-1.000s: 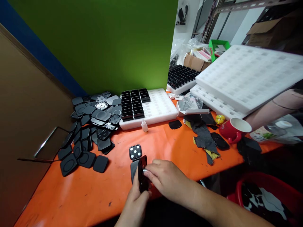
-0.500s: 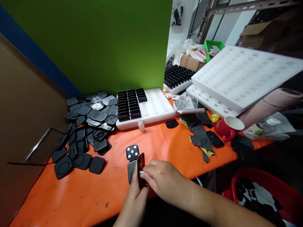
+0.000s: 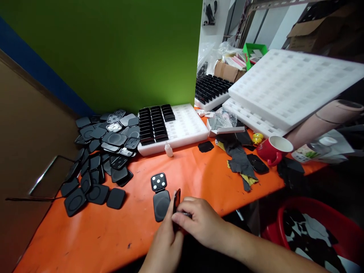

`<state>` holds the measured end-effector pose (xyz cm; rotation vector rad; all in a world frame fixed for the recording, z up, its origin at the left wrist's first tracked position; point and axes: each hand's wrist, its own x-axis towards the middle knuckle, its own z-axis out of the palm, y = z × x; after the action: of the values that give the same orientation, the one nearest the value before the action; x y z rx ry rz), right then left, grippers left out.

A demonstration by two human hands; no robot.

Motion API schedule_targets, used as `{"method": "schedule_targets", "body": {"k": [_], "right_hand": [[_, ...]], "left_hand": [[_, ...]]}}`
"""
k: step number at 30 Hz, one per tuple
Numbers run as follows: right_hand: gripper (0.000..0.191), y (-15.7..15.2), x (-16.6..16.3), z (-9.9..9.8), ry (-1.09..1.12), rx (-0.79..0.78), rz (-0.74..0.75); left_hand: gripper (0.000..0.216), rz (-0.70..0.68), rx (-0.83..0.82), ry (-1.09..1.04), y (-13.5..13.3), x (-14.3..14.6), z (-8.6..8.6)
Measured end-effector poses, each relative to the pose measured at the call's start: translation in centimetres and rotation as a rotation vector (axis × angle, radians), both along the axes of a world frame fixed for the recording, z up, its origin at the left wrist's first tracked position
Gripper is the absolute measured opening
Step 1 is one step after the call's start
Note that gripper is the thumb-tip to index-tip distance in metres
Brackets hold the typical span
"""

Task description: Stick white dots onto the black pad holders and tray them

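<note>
Both hands meet at the near edge of the orange table. My left hand grips a small black square part, held on edge. My right hand is closed in a pinch on a tiny silvery piece against that part. Just left of the hands a black square cover lies flat, and beyond it a black square with several white dots.
A heap of black square covers fills the left of the table. A white foam tray partly filled with black parts sits behind, a small white bottle before it. Rags, a red mug, stacked foam trays, a red basin.
The hands and the held part shifted slightly right and nearer, uncovering the flat black cover. The part now stands more edge-on. The view drifted a little.
</note>
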<state>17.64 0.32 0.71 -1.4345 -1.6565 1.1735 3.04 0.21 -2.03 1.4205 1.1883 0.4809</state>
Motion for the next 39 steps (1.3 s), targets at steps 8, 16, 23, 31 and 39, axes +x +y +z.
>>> {"method": "schedule_targets", "body": {"k": [8,16,23,31,39], "right_hand": [[0.033,0.2,1.3,0.3,0.036,-0.011,-0.092],[0.024,-1.0,1.7,0.7,-0.039,-0.037,-0.036],[0.032,-1.3,-0.1,-1.5,0.466,-0.202,-0.082],[0.032,-0.9,0.1,-1.3,0.832,-0.597,-0.068],[0.035,-1.2,-0.3,-0.6,0.694,-0.575,-0.006]], "left_hand": [[0.065,-0.139,0.155,0.111,-0.1,-0.7,0.1],[0.07,-0.352,0.37,0.315,-1.1,-1.5,0.3],[0.038,-0.12,0.2,0.071,-0.6,-1.2,0.1],[0.032,0.107,0.134,0.052,0.5,-2.2,1.5],[0.036,-0.177,0.676,0.306,0.2,-3.4,2.8]]}}
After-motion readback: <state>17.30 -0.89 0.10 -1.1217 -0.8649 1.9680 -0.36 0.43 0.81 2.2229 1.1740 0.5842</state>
